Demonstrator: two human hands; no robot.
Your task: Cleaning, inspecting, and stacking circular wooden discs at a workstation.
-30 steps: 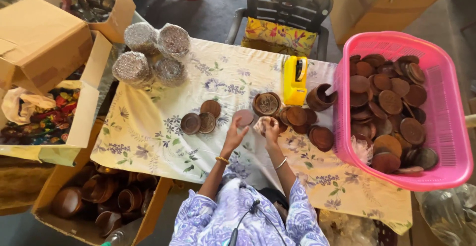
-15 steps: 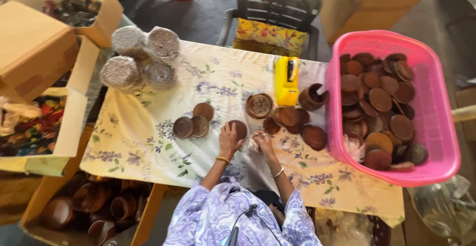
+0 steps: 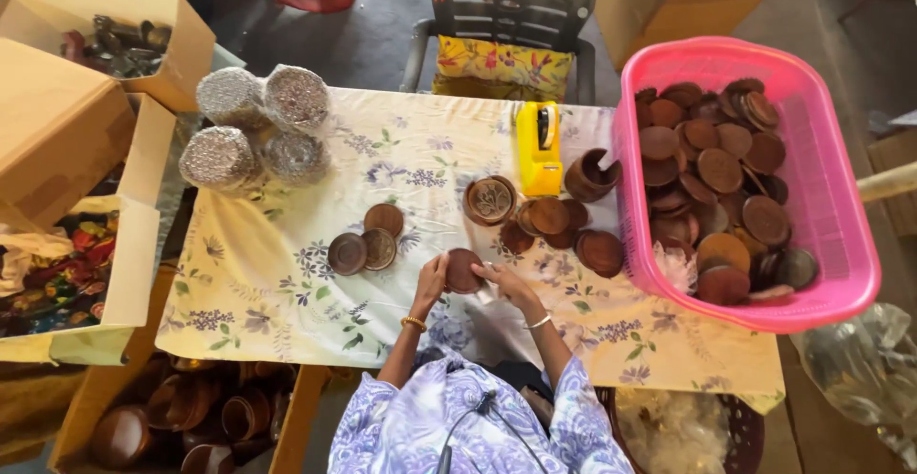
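Observation:
Both of my hands hold one round brown disc [image 3: 464, 269] just above the flowered tablecloth [image 3: 277, 288]. My left hand [image 3: 432, 278] grips its left edge and my right hand [image 3: 503, 281] its right edge. Three similar discs [image 3: 366, 241] lie to the left of my hands. A loose pile of brown discs [image 3: 559, 226] and a carved one [image 3: 490, 200] lie beyond my right hand.
A pink basket [image 3: 841, 245] full of brown discs stands at the right. A yellow tape dispenser [image 3: 540, 147] and a brown cup [image 3: 592, 175] sit mid-table. Bubble-wrapped bundles [image 3: 253, 130] lie at the far left. Cardboard boxes [image 3: 67, 130] line the left side; a chair [image 3: 506, 15] stands behind.
My hands have drawn closer together and nearer to me, both now closed on the one disc. The camera view has shifted slightly.

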